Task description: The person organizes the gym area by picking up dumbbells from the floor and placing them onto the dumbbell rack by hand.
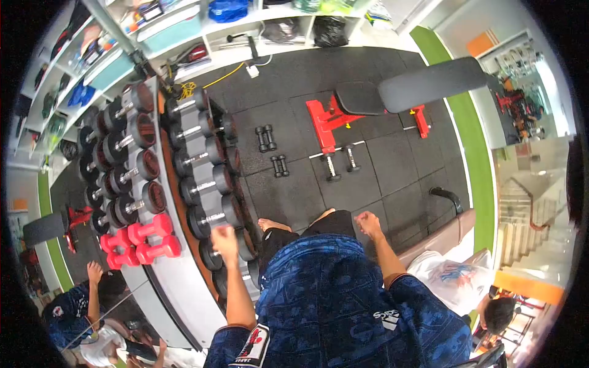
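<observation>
My left hand [224, 240] is in front of the lower part of the dumbbell rack, its fingers loosely bent and apart, with nothing visible in it. Nearest to it is a black dumbbell with a metal handle [214, 218]; I cannot tell whether they touch. My right hand [369, 224] hangs over the black floor mat [402, 211], fingers half bent and spread, holding nothing. Ahead on the floor lie two small black dumbbells [265, 138], another small black pair [280, 166] and two dumbbells with metal handles [352, 158] by the bench.
A red-framed black weight bench [429, 86] stands ahead right. Pink dumbbells [158, 246] sit on the rack's white top [184, 288], doubled by a mirror. A yellow cable [224, 75] crosses the floor at the back. Another person in a white shirt [451, 279] is close at right.
</observation>
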Demonstrator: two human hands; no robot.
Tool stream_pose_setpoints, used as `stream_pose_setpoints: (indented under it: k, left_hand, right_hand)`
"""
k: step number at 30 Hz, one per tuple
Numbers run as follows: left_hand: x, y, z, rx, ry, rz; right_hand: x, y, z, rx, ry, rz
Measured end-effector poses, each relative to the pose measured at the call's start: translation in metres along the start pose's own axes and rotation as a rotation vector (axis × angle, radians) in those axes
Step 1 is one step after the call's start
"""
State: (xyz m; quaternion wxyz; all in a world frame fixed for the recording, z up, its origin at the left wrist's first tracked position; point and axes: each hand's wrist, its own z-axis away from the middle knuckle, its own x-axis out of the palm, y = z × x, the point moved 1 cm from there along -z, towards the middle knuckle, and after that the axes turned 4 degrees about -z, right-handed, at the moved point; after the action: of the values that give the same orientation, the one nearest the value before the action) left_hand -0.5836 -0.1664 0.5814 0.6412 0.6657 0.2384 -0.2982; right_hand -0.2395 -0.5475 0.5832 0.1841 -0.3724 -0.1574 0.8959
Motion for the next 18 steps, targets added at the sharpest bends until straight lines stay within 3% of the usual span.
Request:
stream_pose_setpoints:
  k: [1, 3, 5, 6, 9, 10, 13, 18]
  left_hand:
    - [0.028, 0.013, 0.01, 0.075, -0.186, 0.051]
    - [0.075, 0.057, 0.029, -0.065, -0.453, 0.179]
    - [0.114, 0.098, 0.042, -0.027, -0.668, 0.108]
    - [0.123, 0.126, 0.048, 0.115, -0.711, -0.028]
    - [0.173, 0.164, 0.068, 0.253, -0.702, -0.134]
    - [0.191, 0.171, 0.075, 0.218, -0.687, -0.142]
    - [0.223, 0.205, 0.107, -0.206, -0.767, 0.059]
    - [0.26, 0.232, 0.161, -0.244, -0.909, 0.138]
  right_hand:
    - [-0.009, -0.006, 0.002, -0.029, 0.054, 0.043]
    - [-0.03, -0.012, 0.002, -0.085, 0.164, 0.133]
    - [-0.047, -0.004, -0.011, -0.106, 0.208, 0.037]
    - [-0.057, 0.0, -0.018, -0.119, 0.229, -0.007]
    - [-0.076, 0.015, -0.048, -0.212, 0.317, -0.052]
    - [-0.083, 0.019, -0.058, -0.226, 0.293, -0.072]
    - [-0.099, 0.028, -0.084, -0.205, 0.231, -0.19]
    - [-0.118, 0.038, -0.11, -0.104, 0.16, -0.299]
